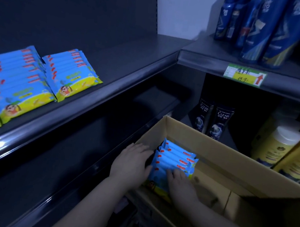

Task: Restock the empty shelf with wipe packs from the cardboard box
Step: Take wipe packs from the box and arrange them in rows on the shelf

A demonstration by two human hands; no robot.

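An open cardboard box [215, 149] stands at the lower right, in front of the shelves. Inside it, a row of blue and yellow wipe packs [177, 157] stands on edge against the left wall. My left hand [131, 163] holds the left end of this row, thumb against the packs. My right hand [181, 185] grips the front of the row, fingers over the nearest pack. On the dark shelf [125, 59] at the left lie two overlapping rows of the same wipe packs [39, 79], with a further row cut off at the left edge.
The right part of that shelf is bare. A lower dark shelf [53, 159] runs beneath it. To the right stand blue bottles [260, 27] above a yellow price tag [245, 76], dark shampoo bottles [212, 121] and yellow tubs [284, 153].
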